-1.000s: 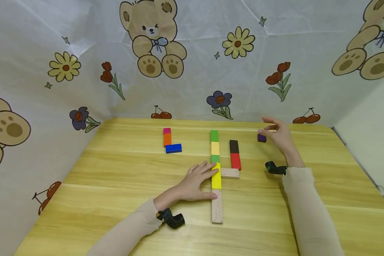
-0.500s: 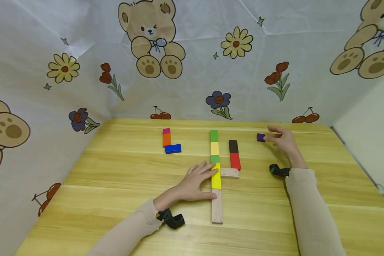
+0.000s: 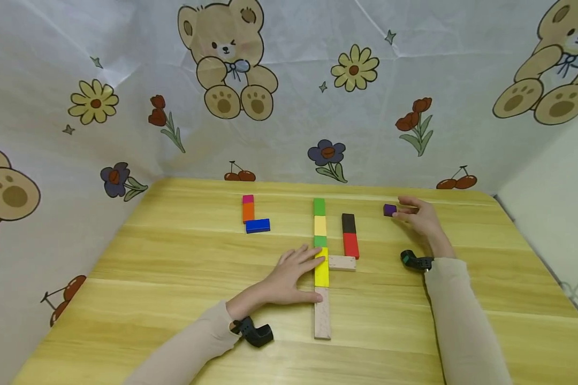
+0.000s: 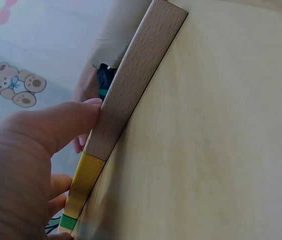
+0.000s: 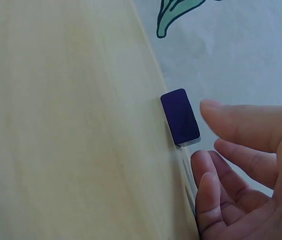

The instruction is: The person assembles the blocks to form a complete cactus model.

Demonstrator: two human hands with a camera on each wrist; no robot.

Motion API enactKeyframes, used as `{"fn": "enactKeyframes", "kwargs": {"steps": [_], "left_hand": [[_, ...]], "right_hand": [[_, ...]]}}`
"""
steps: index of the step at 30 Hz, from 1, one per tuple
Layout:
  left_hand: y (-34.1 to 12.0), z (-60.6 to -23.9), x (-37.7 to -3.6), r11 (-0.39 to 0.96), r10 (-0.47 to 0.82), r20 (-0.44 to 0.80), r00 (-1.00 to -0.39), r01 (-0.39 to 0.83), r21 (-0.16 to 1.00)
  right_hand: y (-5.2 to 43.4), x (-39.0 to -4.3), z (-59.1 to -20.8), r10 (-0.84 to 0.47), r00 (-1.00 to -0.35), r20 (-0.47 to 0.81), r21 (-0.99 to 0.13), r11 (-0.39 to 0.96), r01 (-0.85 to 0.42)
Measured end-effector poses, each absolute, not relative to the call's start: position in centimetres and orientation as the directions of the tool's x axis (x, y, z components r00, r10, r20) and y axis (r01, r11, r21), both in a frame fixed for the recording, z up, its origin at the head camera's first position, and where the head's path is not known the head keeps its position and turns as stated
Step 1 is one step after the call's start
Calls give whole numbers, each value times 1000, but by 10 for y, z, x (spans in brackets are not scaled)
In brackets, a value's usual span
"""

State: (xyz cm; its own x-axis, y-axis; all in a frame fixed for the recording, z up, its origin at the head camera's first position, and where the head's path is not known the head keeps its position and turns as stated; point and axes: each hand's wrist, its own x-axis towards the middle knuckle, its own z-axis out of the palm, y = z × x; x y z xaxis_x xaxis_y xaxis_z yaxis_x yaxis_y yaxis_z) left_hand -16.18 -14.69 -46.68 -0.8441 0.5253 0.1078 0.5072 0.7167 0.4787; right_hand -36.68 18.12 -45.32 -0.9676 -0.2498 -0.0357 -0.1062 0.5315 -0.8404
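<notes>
My left hand [image 3: 294, 275] lies flat on the desk [image 3: 173, 278], straight fingers pressed against the side of the yellow block [image 3: 321, 267] and thumb against the long plain wood block [image 4: 131, 85], both part of a line of blocks running away from me. That line continues with a small green block [image 3: 320, 241], a pale yellow block [image 3: 320, 225] and another green block [image 3: 319, 206]. My right hand [image 3: 419, 218] hangs open at the far right of the desk, fingers loosely spread and holding nothing, fingertips just beside the purple block [image 5: 180, 117], which lies flat near the desk's back edge by the printed backdrop [image 3: 289, 80]. A short wood block [image 3: 342, 262] juts out beside the yellow one; a black-and-red pair [image 3: 349, 235] sits close by. My concern: a careless sideways push from the left hand could knock the line crooked, and a clumsy pinch on the right could nudge the purple block against the backdrop.
</notes>
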Motion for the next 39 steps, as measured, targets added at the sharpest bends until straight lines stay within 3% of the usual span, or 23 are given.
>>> {"fn": "enactKeyframes", "kwargs": {"steps": [39], "left_hand": [[-147, -469, -163, 720, 520, 100, -848, 498, 483]], "right_hand": [[176, -368, -463, -241, -970, 33, -768, 615, -179]]}}
